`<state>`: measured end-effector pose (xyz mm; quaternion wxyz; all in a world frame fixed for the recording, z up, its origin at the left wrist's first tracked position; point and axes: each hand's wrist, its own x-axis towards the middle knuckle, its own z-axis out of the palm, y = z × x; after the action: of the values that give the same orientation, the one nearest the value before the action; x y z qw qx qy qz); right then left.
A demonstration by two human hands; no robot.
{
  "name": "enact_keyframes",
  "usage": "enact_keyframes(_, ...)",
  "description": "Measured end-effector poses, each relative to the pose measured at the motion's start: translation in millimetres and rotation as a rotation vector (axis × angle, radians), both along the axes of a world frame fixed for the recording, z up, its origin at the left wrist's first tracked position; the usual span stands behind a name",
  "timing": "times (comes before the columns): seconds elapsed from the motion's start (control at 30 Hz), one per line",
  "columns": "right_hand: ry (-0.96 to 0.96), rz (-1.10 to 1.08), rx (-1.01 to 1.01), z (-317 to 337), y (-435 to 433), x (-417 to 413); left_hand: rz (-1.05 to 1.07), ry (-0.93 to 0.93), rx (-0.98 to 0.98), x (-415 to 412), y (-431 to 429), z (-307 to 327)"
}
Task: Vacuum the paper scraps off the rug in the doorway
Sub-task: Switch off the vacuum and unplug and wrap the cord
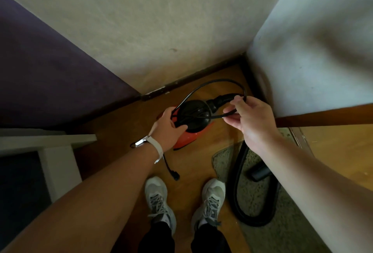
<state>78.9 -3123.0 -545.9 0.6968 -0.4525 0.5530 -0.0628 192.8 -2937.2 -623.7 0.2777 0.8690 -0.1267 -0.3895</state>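
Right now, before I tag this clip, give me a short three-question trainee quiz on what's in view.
1. True or false: the power cord is plugged into a wall socket.
2. Which hand rests on the vacuum? A) left hand B) right hand
3. The black hose curls over the ____.

Key: 1 false, the plug lies on the floor; 2 A; 3 rug.

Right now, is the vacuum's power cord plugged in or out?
Out: the plug lies loose on the wooden floor; both hands hold cord loops.
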Motion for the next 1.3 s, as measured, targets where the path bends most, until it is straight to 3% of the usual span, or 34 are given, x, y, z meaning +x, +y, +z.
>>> enact_keyframes(0.2,0.031,-0.079,0.073,-9,-1,-13,0.041,-0.122,0.061,16,-16,-11)
enact_keyframes(0.37,0.136,-0.087,0.053,-22,-8,-24,-0.197,-0.100,0.098,36,-15,9)
enact_keyframes(0.5,0.336,0.316,-0.394,-30,-4,-29,-0.301,-0.135,0.040,49,-19,26)
enact_keyframes(0.67,0.235,0.827,-0.695,-38,14,-14,-0.479,-0.146,0.011,52,-25,46)
enact_keyframes(0.77,0.217,0.993,-0.724,-41,27,4,-0.490,-0.083,-0.038,53,-28,53)
enact_keyframes(0.9,0.246,1.067,-0.968,-45,40,26,-0.515,-0.041,-0.102,54,-31,63)
enact_keyframes(1.0,0.196,0.985,-0.728,-48,45,43,-0.413,-0.009,-0.226,57,-34,66)
enact_keyframes(1.13,0.005,0.616,-0.177,-47,58,64,-0.245,-0.017,-0.363,58,-45,66)
enact_keyframes(1.3,-0.088,0.157,0.202,-46,56,70,-0.169,0.097,-0.395,54,-53,49)
